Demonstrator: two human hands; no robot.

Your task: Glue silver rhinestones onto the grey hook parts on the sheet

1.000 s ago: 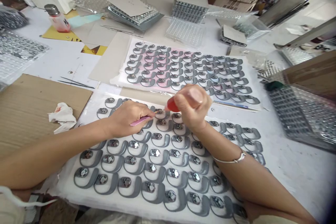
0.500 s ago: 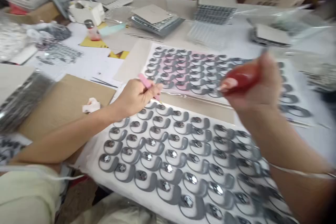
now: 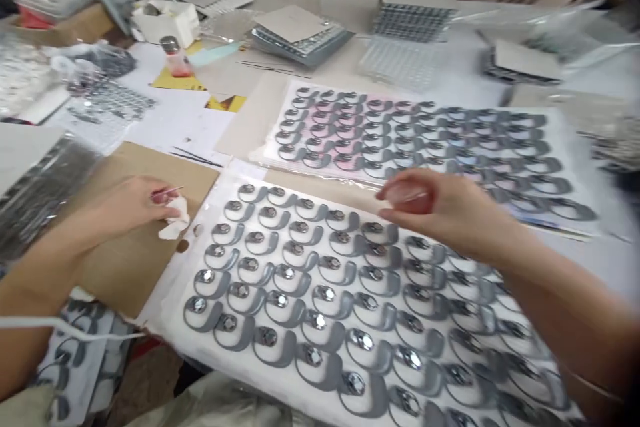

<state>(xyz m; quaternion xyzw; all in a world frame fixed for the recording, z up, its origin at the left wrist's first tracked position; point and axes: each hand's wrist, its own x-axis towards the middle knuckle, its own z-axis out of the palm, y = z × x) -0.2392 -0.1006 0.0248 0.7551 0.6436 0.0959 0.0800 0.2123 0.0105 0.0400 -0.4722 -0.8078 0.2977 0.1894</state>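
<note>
My left hand [image 3: 134, 203] rests on the brown cardboard [image 3: 145, 260], fingers closed round a thin pink stick [image 3: 167, 193], right beside a crumpled white tissue [image 3: 175, 225]. My right hand [image 3: 440, 210] hovers over the far edge of the near white sheet [image 3: 190, 340], gripping a small reddish bottle [image 3: 407, 195], blurred by motion. The sheet carries rows of grey curved pieces set with shiny stones [image 3: 320, 293].
A second sheet of grey pieces [image 3: 400, 140] lies behind. Stacked clear trays [image 3: 300, 37], a white box [image 3: 167, 20], a small pink bottle [image 3: 175, 60] and papers crowd the table's back. More filled trays [image 3: 45, 180] sit at the left.
My left hand moved left off the sheet onto the cardboard by the tissue. My right hand came down and left with the bottle, toward the sheet's far edge.
</note>
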